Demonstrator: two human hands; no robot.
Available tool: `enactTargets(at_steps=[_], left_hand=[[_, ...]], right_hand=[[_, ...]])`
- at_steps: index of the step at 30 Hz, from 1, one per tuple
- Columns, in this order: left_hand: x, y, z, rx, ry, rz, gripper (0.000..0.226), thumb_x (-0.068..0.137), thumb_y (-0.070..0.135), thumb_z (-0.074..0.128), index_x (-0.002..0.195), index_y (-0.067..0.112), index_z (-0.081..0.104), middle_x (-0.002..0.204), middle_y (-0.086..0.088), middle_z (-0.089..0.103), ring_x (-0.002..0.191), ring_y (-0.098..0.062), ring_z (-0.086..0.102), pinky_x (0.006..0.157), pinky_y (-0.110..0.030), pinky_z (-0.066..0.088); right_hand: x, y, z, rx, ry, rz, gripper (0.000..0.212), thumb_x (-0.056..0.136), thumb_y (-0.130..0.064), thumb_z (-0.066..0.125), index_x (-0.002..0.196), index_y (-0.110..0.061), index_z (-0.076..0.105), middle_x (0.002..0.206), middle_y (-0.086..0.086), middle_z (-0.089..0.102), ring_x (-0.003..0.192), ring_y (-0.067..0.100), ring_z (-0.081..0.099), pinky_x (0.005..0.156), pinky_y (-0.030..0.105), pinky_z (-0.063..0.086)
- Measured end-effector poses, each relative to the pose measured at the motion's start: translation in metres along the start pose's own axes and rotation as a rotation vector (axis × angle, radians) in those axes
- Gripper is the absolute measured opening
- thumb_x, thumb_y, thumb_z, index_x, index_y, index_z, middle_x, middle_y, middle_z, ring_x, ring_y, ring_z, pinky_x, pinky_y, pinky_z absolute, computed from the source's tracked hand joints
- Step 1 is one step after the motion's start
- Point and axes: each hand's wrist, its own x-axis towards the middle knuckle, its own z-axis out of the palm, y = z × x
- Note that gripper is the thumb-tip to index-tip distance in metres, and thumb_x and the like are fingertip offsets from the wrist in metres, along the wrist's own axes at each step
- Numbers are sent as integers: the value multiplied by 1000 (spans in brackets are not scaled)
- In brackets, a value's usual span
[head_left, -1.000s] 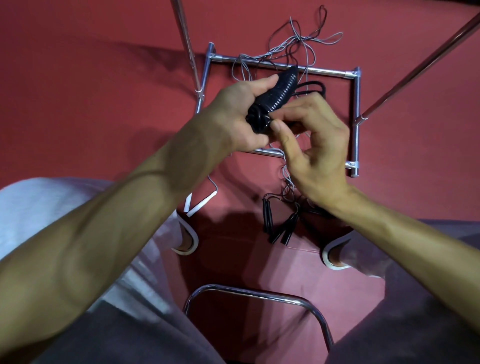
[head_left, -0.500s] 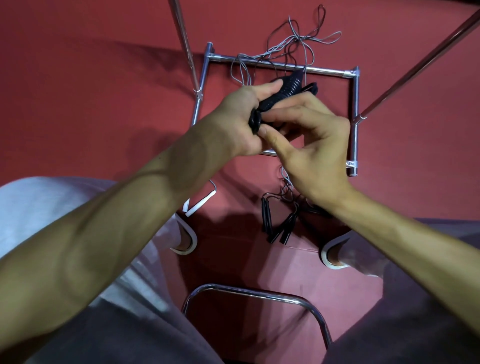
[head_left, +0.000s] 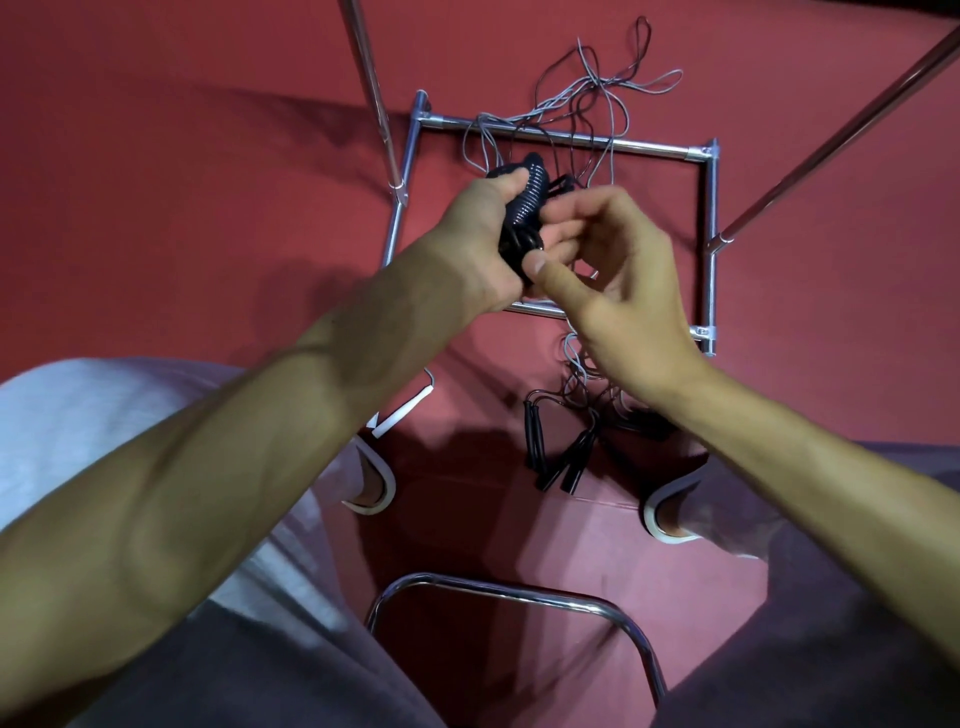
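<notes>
Black coiled cord (head_left: 530, 200), ribbed and bunched into a short thick bundle, sits in the grip of the left hand (head_left: 483, 234). The fingers are wrapped round its far side and the thumb lies along the top, so the grip is closed firmly on it. The right hand (head_left: 618, 270) meets it from the other side. Its thumb tip presses on the lower end of the bundle and its curled fingers close in against the loops, a tight pinching grip with little gap showing. The two hands touch around the cord, which is held up in the air above the floor, well clear of it, with its upper tip poking out past the left fingers.

Directly beneath the hands lies a square metal frame (head_left: 709, 234) on the red floor (head_left: 156, 182). Thin grey and black wires (head_left: 587, 88) are draped in a loose tangle over its far bar and spill beyond it. Two slanting metal poles (head_left: 371, 78) meet the frame at its sides. Nearer the person, between the two shoes (head_left: 376, 488), a cluster of black plugs (head_left: 561, 457) rests on the floor with more thin wire running up from it. A white strip (head_left: 400, 413) lies just beside the left shoe. A curved chrome chair rail (head_left: 519, 590) shows between the knees.
</notes>
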Motion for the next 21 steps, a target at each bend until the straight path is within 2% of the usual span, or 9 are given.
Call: enactTargets(at_steps=[3,5,8,11,13,15,17,19,21], left_hand=[[5,-3,0,-25,34,7,33,108,26,47,83,6,58,65,-11,63,54,-24,62,62,-33,57],[5,-4,0,2,73,9,35,107,27,47,80,7,56,54,-7,56,41,-19,56,53,-26,50],[7,0,0,15,127,72,27,106,28,50,88,9,56,62,-4,51,35,-16,50,44,-18,42],[7,1,2,0,119,81,30,106,29,50,85,8,54,61,-5,53,45,-19,52,65,-31,51],[6,3,2,-10,84,70,30,106,31,50,89,6,56,70,-9,58,50,-22,58,81,-40,51],[5,5,1,-36,80,79,31,107,29,50,90,4,57,69,-11,62,39,-19,59,75,-35,51],[5,7,1,-76,90,93,28,106,26,52,96,1,58,74,-12,59,35,-17,57,61,-30,54],[7,7,1,-80,108,121,25,104,26,55,105,1,59,78,-12,57,34,-17,57,45,-24,53],[9,4,2,-36,125,137,25,102,28,58,106,3,58,76,-10,56,35,-18,56,44,-25,52]], right_hand=[[3,-3,0,-183,33,-93,31,81,10,55,106,-7,50,93,7,64,80,19,62,70,39,54],[5,2,0,-328,101,-113,33,74,11,48,96,-8,62,85,-1,66,73,16,63,66,38,54],[2,7,1,-379,112,-79,32,77,2,54,96,-15,73,89,-4,71,72,13,68,67,36,58],[1,1,-1,-216,101,-13,23,80,-10,56,100,-14,68,84,-3,71,72,24,70,71,48,59],[3,-1,-1,-157,78,-4,25,83,-12,61,106,-13,68,85,1,69,74,29,67,71,53,58],[3,1,0,-108,25,2,31,85,-10,66,116,-12,72,96,9,66,79,34,66,77,54,58],[3,4,3,0,-1,26,34,86,-8,70,119,-8,72,102,14,63,79,32,66,82,52,58],[4,3,6,161,28,79,30,85,-8,71,116,-4,73,93,12,63,76,25,61,78,44,56],[5,2,6,195,72,97,27,84,-7,72,111,-5,74,89,10,64,79,23,59,78,43,56]])
